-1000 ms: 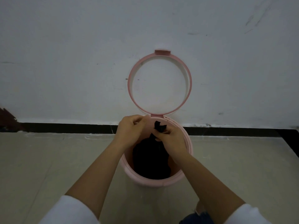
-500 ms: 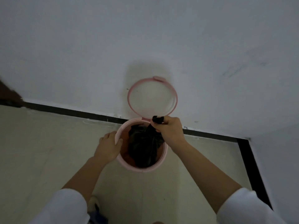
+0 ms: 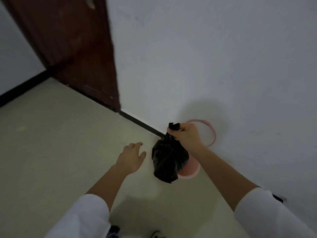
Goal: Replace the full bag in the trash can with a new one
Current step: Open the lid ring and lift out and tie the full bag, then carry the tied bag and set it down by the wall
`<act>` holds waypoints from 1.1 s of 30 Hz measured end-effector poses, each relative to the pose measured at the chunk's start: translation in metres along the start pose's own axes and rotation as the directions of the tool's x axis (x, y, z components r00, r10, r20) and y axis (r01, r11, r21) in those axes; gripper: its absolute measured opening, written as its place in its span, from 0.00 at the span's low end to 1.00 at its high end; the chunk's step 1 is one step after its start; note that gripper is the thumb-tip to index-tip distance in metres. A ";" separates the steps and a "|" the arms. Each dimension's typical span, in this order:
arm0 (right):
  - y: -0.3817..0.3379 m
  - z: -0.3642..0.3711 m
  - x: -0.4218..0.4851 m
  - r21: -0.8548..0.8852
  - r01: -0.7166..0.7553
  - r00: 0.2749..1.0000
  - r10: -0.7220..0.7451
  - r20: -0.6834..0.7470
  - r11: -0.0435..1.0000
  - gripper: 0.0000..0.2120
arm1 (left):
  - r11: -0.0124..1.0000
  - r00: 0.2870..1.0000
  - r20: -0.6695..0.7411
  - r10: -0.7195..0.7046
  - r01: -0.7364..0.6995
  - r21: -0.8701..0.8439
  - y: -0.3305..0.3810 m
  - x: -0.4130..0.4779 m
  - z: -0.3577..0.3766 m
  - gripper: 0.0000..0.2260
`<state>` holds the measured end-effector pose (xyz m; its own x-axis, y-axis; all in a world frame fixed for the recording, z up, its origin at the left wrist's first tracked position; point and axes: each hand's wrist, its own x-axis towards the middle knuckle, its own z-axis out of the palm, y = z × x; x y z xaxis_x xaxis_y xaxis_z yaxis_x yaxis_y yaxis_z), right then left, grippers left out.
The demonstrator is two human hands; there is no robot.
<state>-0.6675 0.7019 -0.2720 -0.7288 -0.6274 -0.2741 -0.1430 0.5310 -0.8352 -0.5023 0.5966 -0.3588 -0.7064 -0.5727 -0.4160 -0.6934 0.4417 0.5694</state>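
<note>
The left hand [image 3: 131, 156] hovers over the floor [image 3: 51, 143] with fingers spread and nothing in them, so it gives no support if the load slips. The right hand [image 3: 186, 134] is clenched around the gathered neck of the full black bag [image 3: 169, 160], which hangs free in front of the pink trash can [image 3: 190, 171]; a loose neck could spill the contents, and thin film may tear under the weight. Beyond, the raised lid ring [image 3: 211, 133] leans at the wall [image 3: 223, 66] and could drop shut if knocked.
</note>
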 end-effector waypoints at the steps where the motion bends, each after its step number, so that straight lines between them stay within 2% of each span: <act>1: -0.015 0.017 -0.003 0.007 0.005 0.999 -0.005 0.038 1.000 0.07 | 0.999 1.000 -0.008 -0.002 0.003 0.045 -0.017 -0.011 -0.018 0.23; 4: -0.056 0.079 -0.007 -0.011 0.036 0.988 -0.034 0.148 0.999 0.11 | 0.992 0.996 -0.072 -0.053 0.060 0.109 -0.077 -0.041 -0.076 0.23; 8: -0.121 0.186 -0.022 -0.058 0.097 0.951 -0.075 0.300 0.994 0.09 | 0.981 0.974 -0.156 -0.162 0.176 0.078 -0.172 -0.089 -0.151 0.23; 16: -0.247 0.395 -0.050 -0.042 0.216 0.820 -0.158 0.551 0.975 0.09 | 0.916 0.884 -0.267 -0.383 0.401 0.012 -0.353 -0.175 -0.276 0.23; 24: -0.385 0.612 -0.049 0.075 0.291 0.713 -0.268 0.648 0.954 0.09 | 0.845 0.752 -0.411 -0.516 0.524 -0.101 -0.503 -0.194 -0.396 0.24; 28: -0.446 0.729 -0.030 0.075 0.352 0.645 -0.299 0.703 0.933 0.05 | 0.802 0.693 -0.435 -0.575 0.583 -0.132 -0.595 -0.180 -0.467 0.24; 33: -0.500 0.836 -0.006 0.050 0.383 0.607 -0.292 0.739 0.922 0.08 | 0.770 0.663 -0.421 -0.618 0.618 -0.158 -0.677 -0.164 -0.538 0.24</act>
<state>-0.0319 -0.0364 -0.2517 0.0939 -0.9568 -0.2752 -0.3778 0.2215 -0.8990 0.1595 0.0194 -0.2944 0.0202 -0.9440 -0.3295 -0.9481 -0.1227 0.2934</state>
